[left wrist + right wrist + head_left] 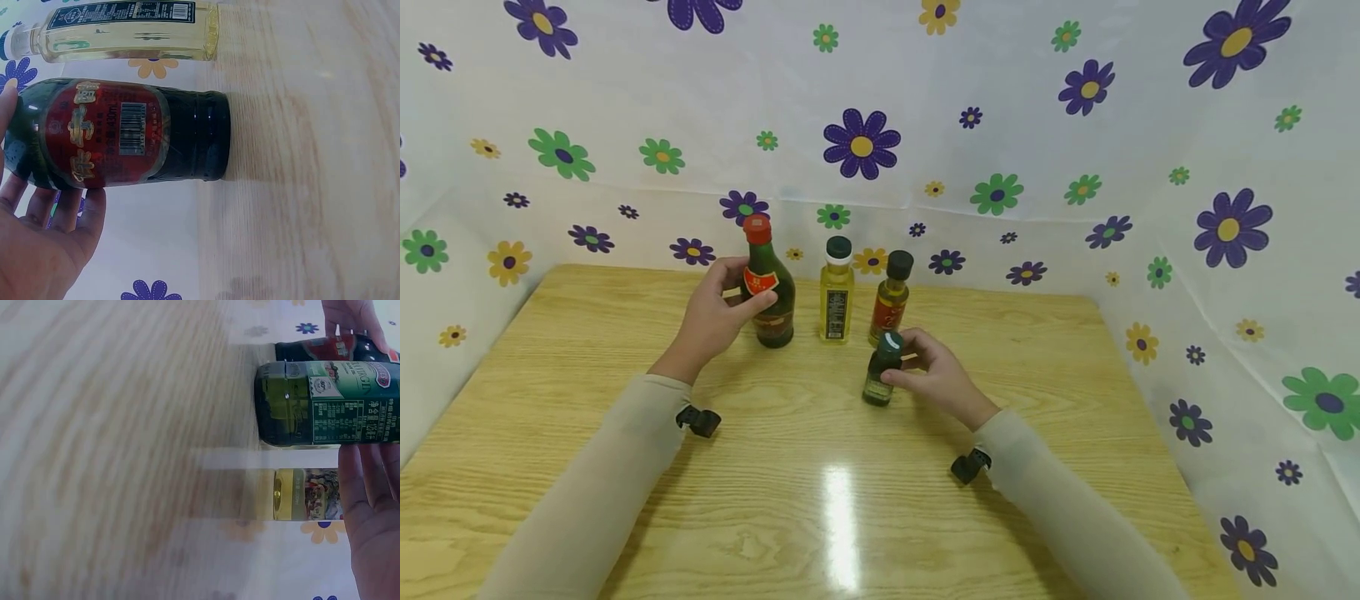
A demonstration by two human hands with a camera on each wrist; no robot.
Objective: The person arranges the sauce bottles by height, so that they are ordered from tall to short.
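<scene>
My left hand (pixel 711 312) grips a dark green bottle with a red cap (pixel 767 292) around its upper body, thumb across the front. The left wrist view shows this bottle's red label with a barcode (pixel 132 128); its base meets the wooden table. My right hand (pixel 940 375) holds a small green olive oil bottle (pixel 880 375) between thumb and fingers. In the right wrist view its green label (pixel 350 400) faces the camera. Just behind it stands a black-capped oil bottle with a red label (pixel 889 304), its lower part partly hidden.
A clear bottle of yellow oil with a dark cap (pixel 837 292) stands upright between the red-capped and black-capped bottles. The wooden table (pixel 760 500) ends at a white flowered cloth (pixel 910 92) behind and at the sides. Each wrist wears a small black camera.
</scene>
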